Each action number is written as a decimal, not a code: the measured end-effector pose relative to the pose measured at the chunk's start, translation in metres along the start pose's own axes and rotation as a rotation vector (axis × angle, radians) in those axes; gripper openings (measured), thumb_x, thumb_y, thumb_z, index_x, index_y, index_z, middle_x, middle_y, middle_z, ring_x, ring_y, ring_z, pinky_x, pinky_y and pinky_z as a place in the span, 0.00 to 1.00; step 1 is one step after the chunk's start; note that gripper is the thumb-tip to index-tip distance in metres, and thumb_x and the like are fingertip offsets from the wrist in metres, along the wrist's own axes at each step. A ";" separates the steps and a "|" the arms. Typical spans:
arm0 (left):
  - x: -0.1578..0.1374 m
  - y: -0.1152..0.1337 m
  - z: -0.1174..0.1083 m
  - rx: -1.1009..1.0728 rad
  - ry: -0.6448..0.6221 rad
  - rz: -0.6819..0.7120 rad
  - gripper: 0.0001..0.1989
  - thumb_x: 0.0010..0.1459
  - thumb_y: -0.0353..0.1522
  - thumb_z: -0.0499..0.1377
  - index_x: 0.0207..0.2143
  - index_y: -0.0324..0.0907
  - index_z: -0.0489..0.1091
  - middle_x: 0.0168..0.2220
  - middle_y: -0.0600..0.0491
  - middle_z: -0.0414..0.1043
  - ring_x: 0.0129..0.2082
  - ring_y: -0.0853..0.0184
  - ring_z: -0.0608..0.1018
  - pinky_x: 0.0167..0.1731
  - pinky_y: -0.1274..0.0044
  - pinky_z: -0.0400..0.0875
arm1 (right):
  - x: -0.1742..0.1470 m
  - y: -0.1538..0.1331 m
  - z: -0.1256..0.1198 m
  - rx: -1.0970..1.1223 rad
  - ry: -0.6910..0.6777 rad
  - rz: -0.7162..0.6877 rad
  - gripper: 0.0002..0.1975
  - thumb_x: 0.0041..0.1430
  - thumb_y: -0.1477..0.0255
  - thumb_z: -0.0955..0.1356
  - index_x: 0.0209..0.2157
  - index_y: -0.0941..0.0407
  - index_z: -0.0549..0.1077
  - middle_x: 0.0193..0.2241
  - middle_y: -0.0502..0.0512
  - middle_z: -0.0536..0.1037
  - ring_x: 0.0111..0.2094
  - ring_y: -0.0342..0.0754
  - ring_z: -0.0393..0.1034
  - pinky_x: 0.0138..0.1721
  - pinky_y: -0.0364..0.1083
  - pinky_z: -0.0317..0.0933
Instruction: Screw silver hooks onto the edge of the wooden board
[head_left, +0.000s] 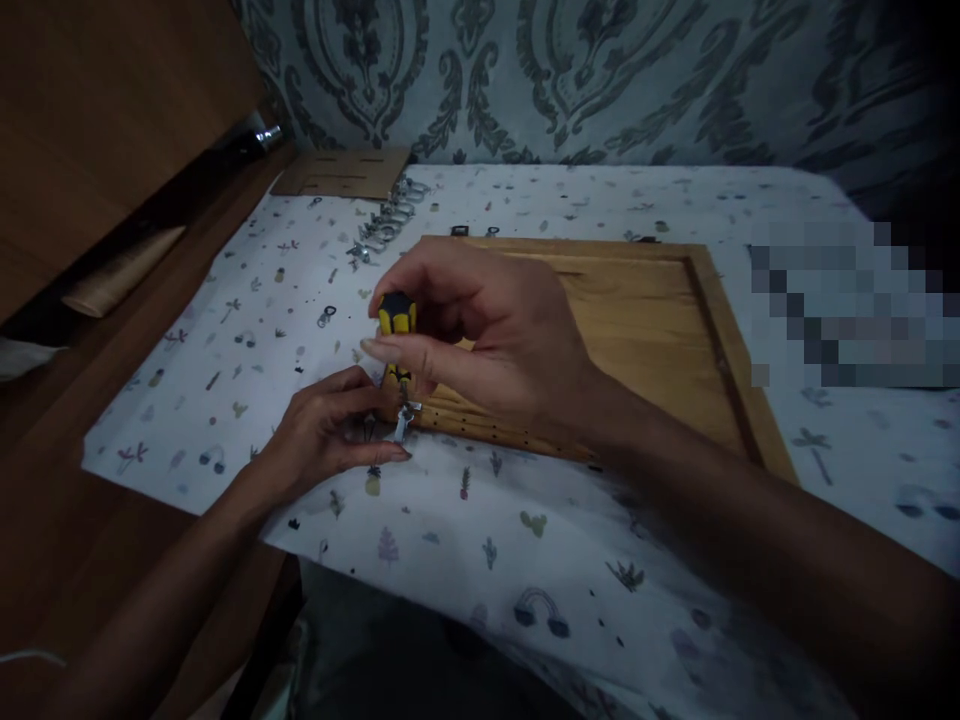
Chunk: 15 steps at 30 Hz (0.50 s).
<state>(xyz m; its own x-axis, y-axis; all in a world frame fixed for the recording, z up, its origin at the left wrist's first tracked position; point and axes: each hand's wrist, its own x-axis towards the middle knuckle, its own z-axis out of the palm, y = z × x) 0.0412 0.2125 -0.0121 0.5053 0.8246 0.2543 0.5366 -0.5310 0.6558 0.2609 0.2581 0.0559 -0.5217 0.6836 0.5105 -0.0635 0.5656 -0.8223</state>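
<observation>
A screwdriver (pixel 398 314) with a yellow and black handle stands nearly upright in my right hand (pixel 487 330), its handle pinched between thumb and fingers. Its tip points down at a small metal hinge (pixel 405 422) by the near left corner of a framed wooden panel (pixel 637 330). My left hand (pixel 322 425) is closed around that corner, with the thumb below the hinge and the fingers on its far side, steadying it. Small dark holes run along the panel's near edge. My right hand covers part of the panel's left side.
Several metal hinges (pixel 386 222) lie in a row near a piece of cardboard (pixel 341 172) at the back left. A patterned white cloth (pixel 465 540) covers the table. Wooden furniture (pixel 112 110) stands on the left, and a blurred-out patch (pixel 847 310) lies at the right.
</observation>
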 end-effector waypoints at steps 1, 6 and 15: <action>0.000 0.000 0.000 -0.001 -0.006 -0.005 0.18 0.56 0.46 0.67 0.44 0.44 0.76 0.42 0.50 0.74 0.39 0.63 0.78 0.39 0.72 0.75 | -0.001 0.000 0.000 -0.024 0.027 -0.013 0.08 0.63 0.67 0.70 0.36 0.55 0.69 0.31 0.48 0.71 0.30 0.39 0.68 0.28 0.39 0.67; 0.001 0.002 -0.002 0.024 -0.027 -0.019 0.18 0.56 0.46 0.68 0.44 0.46 0.77 0.40 0.50 0.73 0.39 0.63 0.77 0.40 0.71 0.74 | -0.001 -0.003 0.000 -0.082 0.101 -0.049 0.10 0.66 0.64 0.68 0.36 0.55 0.67 0.31 0.49 0.69 0.32 0.41 0.68 0.29 0.40 0.68; 0.000 -0.001 -0.001 0.014 -0.014 -0.001 0.18 0.56 0.45 0.68 0.44 0.44 0.76 0.43 0.49 0.74 0.41 0.61 0.78 0.40 0.71 0.74 | -0.002 0.000 0.000 -0.072 0.036 0.013 0.10 0.63 0.64 0.70 0.35 0.54 0.67 0.30 0.49 0.70 0.33 0.43 0.68 0.31 0.41 0.69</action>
<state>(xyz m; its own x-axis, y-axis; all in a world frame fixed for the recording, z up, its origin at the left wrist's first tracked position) 0.0397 0.2133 -0.0124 0.5141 0.8224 0.2437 0.5464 -0.5330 0.6460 0.2620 0.2568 0.0544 -0.4912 0.7064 0.5096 0.0055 0.5876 -0.8092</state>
